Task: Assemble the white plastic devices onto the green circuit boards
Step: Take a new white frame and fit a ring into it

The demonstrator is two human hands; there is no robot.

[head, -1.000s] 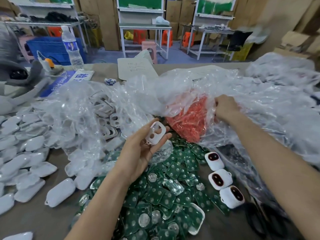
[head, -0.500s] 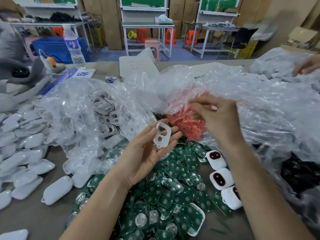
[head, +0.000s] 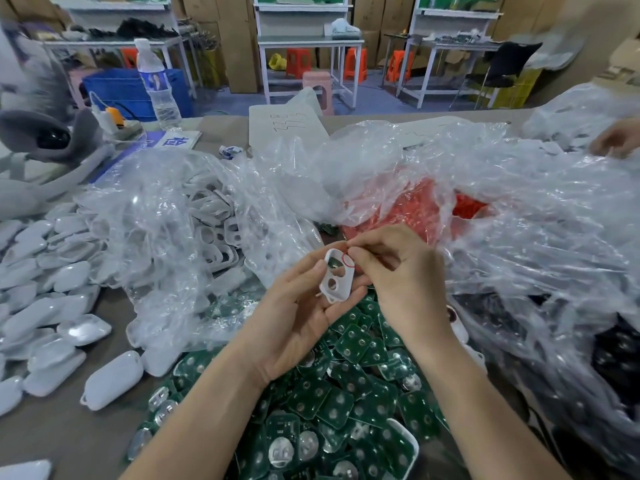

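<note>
Holding a white frame over the table, the left hand lies palm up, thumb on the frame's left edge and fingers curled beneath it. The frame has two openings and tilts toward the camera. The right hand pinches a thin red ring between thumb and forefinger at the frame's upper opening, with the remaining fingers curled in. Whether the ring is seated cannot be told. Green boards lie in a loose heap on the table directly below both hands, in no container, and each bears round silver contacts. Left bag: clear plastic, crumpled, holding more white frames. Middle bag: clear plastic, holding small red parts, lying just behind the hands. Right bag: clear plastic, with dark contents at its lower right that cannot be identified. White shells lie loose on the table at left, outside the bags. A bottle stands upright at the table's far edge, and a blue crate sits behind it. Another person's hand touches plastic at far right, and how its fingers lie cannot be told.
</note>
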